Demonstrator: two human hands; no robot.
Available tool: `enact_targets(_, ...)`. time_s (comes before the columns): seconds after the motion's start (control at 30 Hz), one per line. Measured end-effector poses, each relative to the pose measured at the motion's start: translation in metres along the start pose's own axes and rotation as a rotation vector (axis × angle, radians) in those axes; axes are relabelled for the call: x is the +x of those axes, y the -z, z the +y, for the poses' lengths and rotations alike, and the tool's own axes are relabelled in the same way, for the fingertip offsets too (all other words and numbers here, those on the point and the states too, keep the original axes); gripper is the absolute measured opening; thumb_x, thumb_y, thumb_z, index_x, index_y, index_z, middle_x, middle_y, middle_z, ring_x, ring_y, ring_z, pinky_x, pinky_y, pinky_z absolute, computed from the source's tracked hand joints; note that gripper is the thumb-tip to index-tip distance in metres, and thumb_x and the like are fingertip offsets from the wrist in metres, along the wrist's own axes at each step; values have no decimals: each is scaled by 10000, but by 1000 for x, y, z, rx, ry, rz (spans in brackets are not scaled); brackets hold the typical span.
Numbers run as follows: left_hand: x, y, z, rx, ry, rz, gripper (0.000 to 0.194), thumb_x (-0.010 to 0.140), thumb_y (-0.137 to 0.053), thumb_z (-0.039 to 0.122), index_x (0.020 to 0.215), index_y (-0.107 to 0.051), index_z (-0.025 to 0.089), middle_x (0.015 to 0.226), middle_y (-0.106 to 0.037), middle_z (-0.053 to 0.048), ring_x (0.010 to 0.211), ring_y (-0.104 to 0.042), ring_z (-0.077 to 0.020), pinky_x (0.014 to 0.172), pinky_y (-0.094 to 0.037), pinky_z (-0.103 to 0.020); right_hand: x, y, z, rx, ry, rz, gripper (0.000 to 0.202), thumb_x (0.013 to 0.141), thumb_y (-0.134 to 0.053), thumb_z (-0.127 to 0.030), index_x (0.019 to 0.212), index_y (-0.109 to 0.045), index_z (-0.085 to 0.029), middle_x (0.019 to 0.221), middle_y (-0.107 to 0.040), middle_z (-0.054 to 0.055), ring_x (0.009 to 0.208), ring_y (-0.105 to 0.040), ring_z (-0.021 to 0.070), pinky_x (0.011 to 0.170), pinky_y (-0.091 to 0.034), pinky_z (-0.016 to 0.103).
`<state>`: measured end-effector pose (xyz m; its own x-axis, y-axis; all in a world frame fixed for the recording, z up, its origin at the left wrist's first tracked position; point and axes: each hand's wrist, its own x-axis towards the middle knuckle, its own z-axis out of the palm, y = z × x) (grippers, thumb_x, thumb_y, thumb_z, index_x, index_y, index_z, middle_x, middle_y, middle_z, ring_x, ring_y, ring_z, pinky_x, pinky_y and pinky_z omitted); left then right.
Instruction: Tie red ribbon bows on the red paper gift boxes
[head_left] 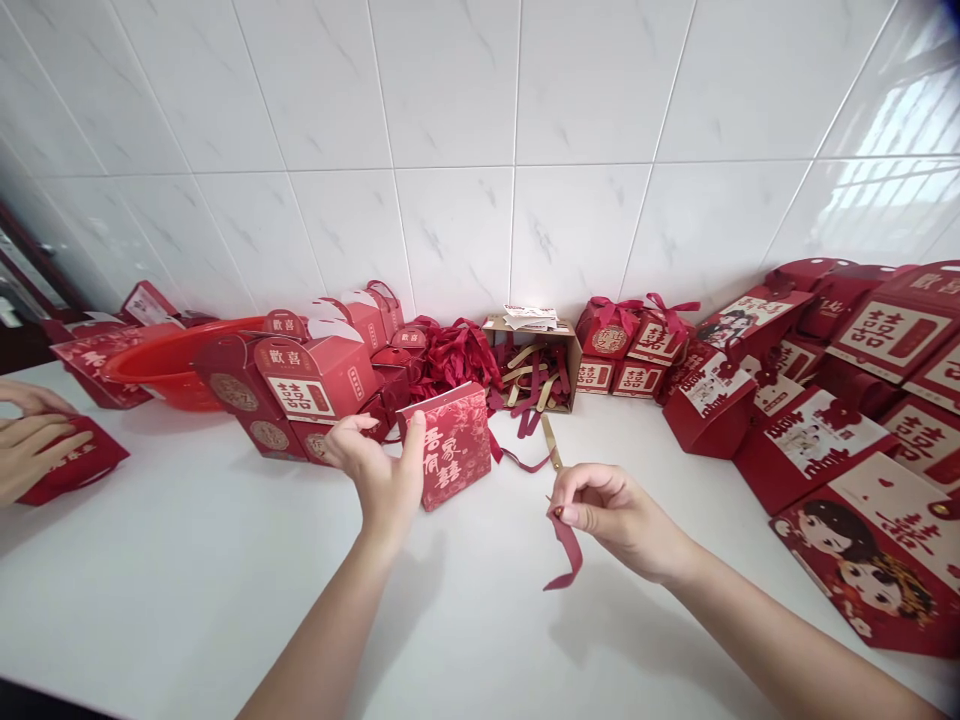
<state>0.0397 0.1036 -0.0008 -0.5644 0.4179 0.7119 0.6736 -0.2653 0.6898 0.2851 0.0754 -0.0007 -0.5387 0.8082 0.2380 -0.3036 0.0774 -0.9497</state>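
My left hand point(386, 485) is at the left edge of a small red box point(459, 450) with white characters and a floral print, its thumb against the front and the other fingers partly raised. Right of the box, my right hand point(611, 520) pinches a dark red ribbon point(568, 560) between thumb and forefinger; one end hangs below the fingers. A gold strip point(551, 442) and another length of red ribbon point(529, 465) lie just behind that hand. Farther back, a cardboard box point(571, 365) holds several red and gold ribbon strips.
Red gift boxes point(322, 375) and an orange basin point(176, 365) stand at the left. A ribbon heap point(457, 355) lies by the tiled wall. More boxes point(817, 440) crowd the right. At the far left, another person's hands point(34, 440) hold a red box point(82, 460).
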Motion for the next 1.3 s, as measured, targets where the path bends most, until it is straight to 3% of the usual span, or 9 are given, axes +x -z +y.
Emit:
enact_targets(0.1,0,-7,-10,17,109,-49,421,683,-702,431,839,-366,231,972,-405,-34,1047,-400,-260,972,-298,-509,-1,0,2,-7,28,-19,153,799,-718,-305,777,-624,-186,700,-607,0,628,-554,119,630,-443,268)
enact_targets(0.2,-3,-10,-11,1,8,-94,333,705,-697,368,836,-430,218,998,-459,-47,1057,-440,-253,983,-315,-472,0,-1,4,-14,22,-32,168,827,-688,-327,799,-595,-190,677,-594,-15,582,-545,112,608,-425,264)
enact_targets(0.37,-4,-11,-12,-394,69,-236,231,796,-632,301,948,-480,216,997,-571,-45,961,-576,-187,864,-453,-328,-1,-4,3,-50,34,-23,165,811,-704,-332,785,-614,-196,729,-572,-14,630,-537,109,642,-434,265)
enact_targets(0.47,-9,-11,-6,-514,114,-304,252,800,-643,287,965,-467,216,895,-609,-18,828,-615,-153,753,-489,-268,-1,-4,-1,-192,99,55,151,786,-725,-342,747,-657,-213,991,-574,42,931,-562,173,823,-456,327)
enact_targets(0.63,-38,-7,20,-685,139,-512,441,827,-633,256,1201,-400,268,1010,-636,-35,868,-637,-154,762,-512,-274,3,0,-3,-428,246,189,139,777,-730,-365,731,-688,-240,1410,-388,45,1388,-221,265,1133,-182,441)
enact_targets(0.77,-56,-1,35,-556,51,-671,252,871,-578,268,1119,-555,232,1055,-621,-60,933,-621,-180,805,-495,-287,5,1,4,-420,239,186,131,805,-699,-358,766,-674,-236,1391,-420,67,1360,-301,268,1115,-249,449)
enact_targets(0.9,-57,1,37,-494,-31,-654,119,870,-573,268,964,-615,208,961,-573,-49,928,-586,-184,783,-483,-281,4,-1,12,-451,278,201,104,824,-677,-335,775,-670,-244,1276,-486,81,1322,-353,263,1062,-334,440)
enact_targets(1.07,-54,3,40,-625,-9,-729,57,886,-551,247,905,-580,203,1153,-567,-70,1120,-540,-197,901,-457,-299,3,-6,17,-553,395,306,35,825,-675,-268,793,-682,-257,1305,-441,69,1314,-354,263,1087,-289,455)
enact_targets(1.3,-61,5,40,-602,41,-786,80,910,-526,266,954,-551,204,888,-648,-19,820,-618,-147,771,-486,-277,3,-7,20,-544,392,329,37,836,-655,-253,807,-679,-253,1299,-437,69,1169,-487,252,986,-408,443)
